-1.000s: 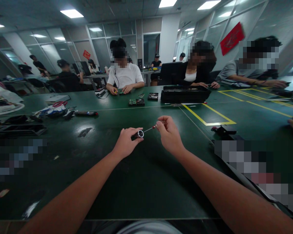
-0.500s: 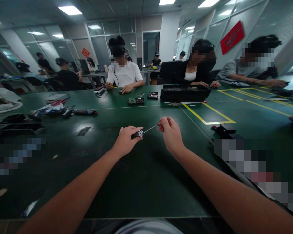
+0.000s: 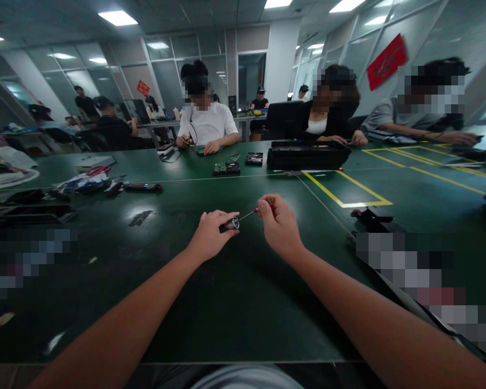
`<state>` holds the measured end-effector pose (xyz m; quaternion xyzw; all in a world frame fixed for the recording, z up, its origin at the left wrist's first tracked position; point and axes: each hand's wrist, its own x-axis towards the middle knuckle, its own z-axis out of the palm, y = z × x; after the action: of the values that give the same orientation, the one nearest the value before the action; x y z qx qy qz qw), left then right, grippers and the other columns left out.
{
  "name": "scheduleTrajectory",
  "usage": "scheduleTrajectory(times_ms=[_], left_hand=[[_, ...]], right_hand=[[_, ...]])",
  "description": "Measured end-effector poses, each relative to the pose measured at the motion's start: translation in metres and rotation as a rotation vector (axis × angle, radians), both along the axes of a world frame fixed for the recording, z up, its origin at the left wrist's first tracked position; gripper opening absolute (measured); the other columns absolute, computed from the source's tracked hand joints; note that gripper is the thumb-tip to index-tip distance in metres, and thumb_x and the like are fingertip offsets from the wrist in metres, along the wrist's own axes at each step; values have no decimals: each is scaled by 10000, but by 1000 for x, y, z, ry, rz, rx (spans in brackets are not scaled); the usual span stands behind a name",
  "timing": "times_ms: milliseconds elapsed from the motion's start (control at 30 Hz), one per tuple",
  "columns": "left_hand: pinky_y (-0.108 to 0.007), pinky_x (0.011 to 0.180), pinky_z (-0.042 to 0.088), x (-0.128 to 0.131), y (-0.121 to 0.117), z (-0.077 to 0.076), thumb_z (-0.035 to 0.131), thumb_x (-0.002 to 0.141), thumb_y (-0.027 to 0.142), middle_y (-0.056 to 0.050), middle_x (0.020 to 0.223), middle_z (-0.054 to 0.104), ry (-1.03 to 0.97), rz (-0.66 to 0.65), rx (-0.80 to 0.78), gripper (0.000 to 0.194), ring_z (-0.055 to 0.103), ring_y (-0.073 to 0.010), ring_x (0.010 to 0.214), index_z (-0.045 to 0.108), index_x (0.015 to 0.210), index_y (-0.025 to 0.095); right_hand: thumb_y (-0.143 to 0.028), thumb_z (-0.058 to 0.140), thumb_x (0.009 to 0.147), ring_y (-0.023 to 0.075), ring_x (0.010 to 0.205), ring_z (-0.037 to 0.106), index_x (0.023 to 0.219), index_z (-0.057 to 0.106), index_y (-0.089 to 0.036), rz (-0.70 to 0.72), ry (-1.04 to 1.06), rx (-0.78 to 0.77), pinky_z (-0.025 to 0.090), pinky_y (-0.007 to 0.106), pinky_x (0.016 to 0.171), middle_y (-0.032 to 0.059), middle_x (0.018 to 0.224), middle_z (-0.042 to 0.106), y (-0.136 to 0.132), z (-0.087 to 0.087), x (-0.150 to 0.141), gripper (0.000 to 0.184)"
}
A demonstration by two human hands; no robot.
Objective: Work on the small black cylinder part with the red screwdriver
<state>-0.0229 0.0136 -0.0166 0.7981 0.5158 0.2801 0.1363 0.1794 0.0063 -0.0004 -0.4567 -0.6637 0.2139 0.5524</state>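
Observation:
My left hand pinches a small dark cylinder with a silvery ring at its end, which faces to the right. In my right hand is a screwdriver with a thin metal shaft and a reddish collar; the fingers cover most of its handle. The shaft slants down to the left and its tip meets the ringed end of the cylinder. Whether the tip sits inside a screw there is too small to tell. Both hands are just above the green table.
Across the table a person in a white shirt handles a circuit board. A hard drive and a long black housing lie before them. Tools and gloves are heaped at the left; black parts lie at the right.
My right hand's fingers have rolled around the screwdriver handle and turned back. The cylinder has swung slightly, so its ringed end faces more to the right. My left hand stays nearly in place.

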Motion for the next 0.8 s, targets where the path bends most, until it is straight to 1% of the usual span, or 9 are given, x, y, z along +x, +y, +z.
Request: scheduleTrajectory(times_ms=[100,267,333,433,500,567,700,800], left_hand=[[-588,1124,318,1,0,-1,706,886,282,-56,1159,671,4,4,-6,440,592,-273,1142,655,1323,305],[-611,1158,274,0,1,-4,694,898,319,-54,1175,665,-9,6,-25,445,588,-276,1161,642,1341,321],[-586,1145,311,-1,1,-5,690,901,322,-56,1173,663,-23,5,-22,448,588,-272,1151,640,1346,317],[-494,1072,420,-2,1,-4,695,896,303,-56,1160,656,-72,6,-27,453,601,-251,1105,643,1346,297],[-432,1012,469,-2,1,-3,700,889,284,-53,1140,654,-123,12,-32,448,616,-228,1061,649,1334,279],[-399,974,492,-3,1,-2,704,880,270,-50,1113,657,-182,34,-32,429,629,-213,1019,661,1307,261],[-396,969,508,-5,5,-5,714,857,264,-68,1163,672,-370,70,-57,402,647,-215,1037,662,1254,234],[-405,983,507,-6,8,-2,700,856,270,-86,1174,689,-510,62,-132,409,656,-220,1054,639,1256,208]], right_hand=[[-366,467,1006,190,731,611,951,560,-247,-20,-67,56,435,343,709,17,805,659,-2,2,-1,160],[-348,462,995,199,709,597,943,553,-249,-74,-97,79,421,344,675,22,791,646,-4,5,-1,144],[-343,459,993,204,720,598,944,553,-250,-95,-88,82,421,347,677,28,799,644,-4,6,0,141],[-347,455,999,202,720,593,953,556,-245,-118,-72,85,419,347,679,30,808,643,-3,6,1,151],[-347,456,1001,199,719,592,958,558,-241,-123,-64,88,419,346,682,29,811,642,-3,6,1,154],[-346,454,1003,197,718,591,959,558,-241,-124,-51,86,420,344,683,27,811,643,-3,6,1,155],[-355,448,1013,193,722,584,969,558,-243,-130,-33,94,420,340,682,25,826,644,-4,6,3,163],[-349,447,1017,191,728,581,972,563,-237,-139,-33,105,418,338,682,26,827,635,-4,7,4,168]])
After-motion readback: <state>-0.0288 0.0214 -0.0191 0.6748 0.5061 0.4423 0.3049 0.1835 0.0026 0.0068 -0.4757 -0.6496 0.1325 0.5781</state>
